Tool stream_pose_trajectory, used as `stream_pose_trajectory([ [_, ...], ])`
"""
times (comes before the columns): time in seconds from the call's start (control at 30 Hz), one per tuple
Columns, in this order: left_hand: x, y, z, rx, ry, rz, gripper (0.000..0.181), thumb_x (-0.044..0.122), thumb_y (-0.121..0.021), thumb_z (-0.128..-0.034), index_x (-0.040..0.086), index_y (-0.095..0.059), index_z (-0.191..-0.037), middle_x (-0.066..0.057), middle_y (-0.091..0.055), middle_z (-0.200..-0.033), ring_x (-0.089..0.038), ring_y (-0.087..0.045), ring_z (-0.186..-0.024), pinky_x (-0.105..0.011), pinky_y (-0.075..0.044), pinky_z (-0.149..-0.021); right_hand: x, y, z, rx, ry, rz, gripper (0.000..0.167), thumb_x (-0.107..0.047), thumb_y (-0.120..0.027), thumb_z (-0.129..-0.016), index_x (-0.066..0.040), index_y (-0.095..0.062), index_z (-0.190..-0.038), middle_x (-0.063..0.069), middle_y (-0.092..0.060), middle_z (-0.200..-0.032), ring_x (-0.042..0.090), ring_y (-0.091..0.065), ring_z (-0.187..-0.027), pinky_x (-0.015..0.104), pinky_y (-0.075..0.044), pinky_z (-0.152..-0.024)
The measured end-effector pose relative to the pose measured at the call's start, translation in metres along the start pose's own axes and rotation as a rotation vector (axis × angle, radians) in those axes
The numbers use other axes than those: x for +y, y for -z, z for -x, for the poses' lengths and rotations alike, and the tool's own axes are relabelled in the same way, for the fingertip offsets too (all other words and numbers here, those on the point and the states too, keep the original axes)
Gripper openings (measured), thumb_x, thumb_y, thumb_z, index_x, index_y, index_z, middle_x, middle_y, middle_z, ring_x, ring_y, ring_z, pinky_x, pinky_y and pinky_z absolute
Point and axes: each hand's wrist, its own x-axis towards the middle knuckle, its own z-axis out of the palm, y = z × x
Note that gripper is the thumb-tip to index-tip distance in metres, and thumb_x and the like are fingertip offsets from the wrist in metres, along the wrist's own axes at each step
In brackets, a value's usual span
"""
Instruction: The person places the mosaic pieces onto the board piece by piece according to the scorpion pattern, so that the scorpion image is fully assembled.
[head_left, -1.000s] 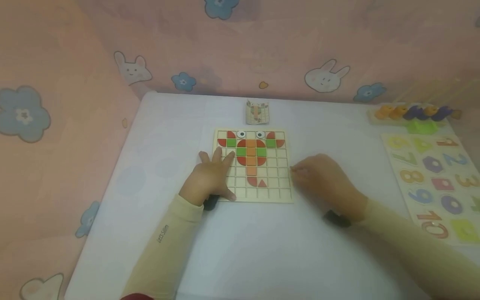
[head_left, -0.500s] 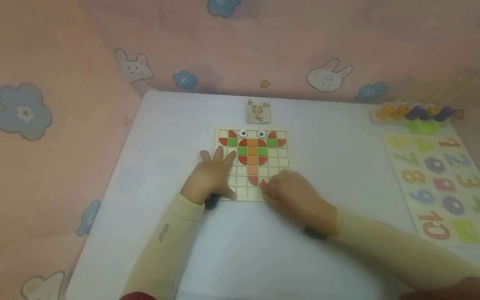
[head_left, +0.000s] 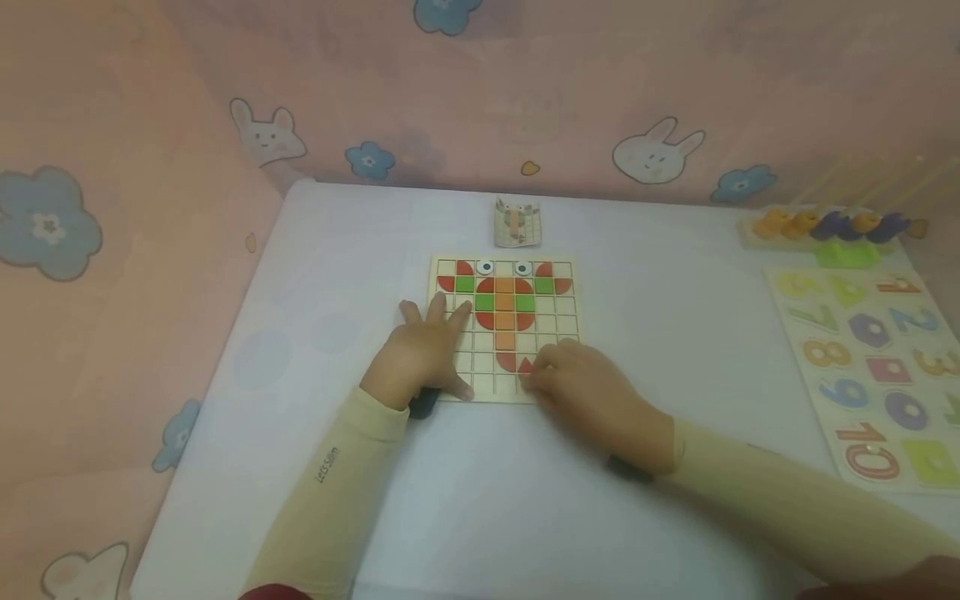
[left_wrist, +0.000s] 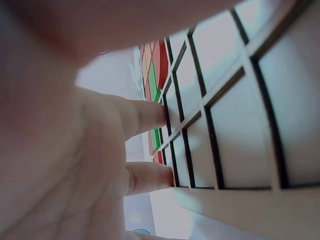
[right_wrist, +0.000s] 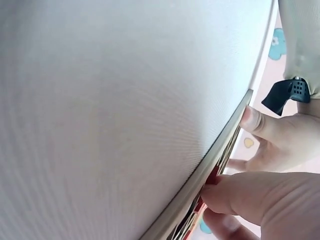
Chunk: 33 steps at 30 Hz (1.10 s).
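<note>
A square wooden grid board (head_left: 480, 385) lies on the white table, some of its cells filled with red, green and orange tiles and two eye pieces. My left hand (head_left: 416, 354) rests on its left edge with fingers spread; in the left wrist view two fingertips touch the grid beside bare cells. Over the lower right part of the board, my right hand (head_left: 588, 392) pinches a small red tile (right_wrist: 213, 175) low against the grid, its shape mostly hidden by thumb and fingers. Close by the fingertips, a red triangle tile (head_left: 526, 365) sits in a cell.
Behind the board stands a small creased picture card (head_left: 517, 223) with a similar pattern. At the right lie a number-and-shape puzzle board (head_left: 870, 375) and a peg stand (head_left: 832, 229) with orange and purple pieces, a green piece before it. A pink patterned wall (head_left: 480, 108) borders the table.
My right hand has come from beside the board's right edge leftward and down onto its lower right cells, then shifted only slightly. My left hand has stayed in place on the board.
</note>
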Motion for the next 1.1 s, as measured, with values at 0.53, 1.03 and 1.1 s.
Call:
stream_pose_trajectory([
  [0.53,0.0008,0.0031,0.0006,0.0,0.003,0.01,0.134,0.052,-0.099,-0.0675,0.02,-0.02,-0.171,-0.022,-0.015,-0.171,-0.062,-0.017,-0.147,-0.05,-0.059,-0.09,0.0038,-0.0025,-0.0038,0.07,-0.025,-0.045,0.017,-0.008,-0.079,-0.092,-0.016,-0.076,-0.107,-0.004,-0.069,-0.095,0.021,-0.059,-0.088,0.036,-0.053,-0.081],
  [1.03,0.0023,0.0039,0.0044,-0.02,0.009,0.016,0.133,0.051,-0.099,-0.0691,0.02,-0.019,-0.172,-0.022,-0.012,-0.173,-0.059,-0.017,-0.146,-0.046,-0.059,-0.088,0.0025,0.0018,-0.0021,0.107,-0.047,-0.073,0.023,-0.01,-0.084,-0.089,-0.013,-0.07,-0.107,-0.004,-0.061,-0.09,0.02,-0.054,-0.083,0.033,-0.048,-0.073],
  [1.1,0.0014,0.0036,0.0041,-0.023,0.011,0.019,0.133,0.051,-0.098,-0.0695,0.02,-0.019,-0.172,-0.022,-0.011,-0.173,-0.06,-0.016,-0.147,-0.047,-0.059,-0.09,0.0012,0.0028,-0.0025,0.098,-0.062,-0.078,0.022,-0.012,-0.084,-0.09,-0.013,-0.07,-0.107,-0.004,-0.06,-0.09,0.02,-0.053,-0.084,0.032,-0.047,-0.073],
])
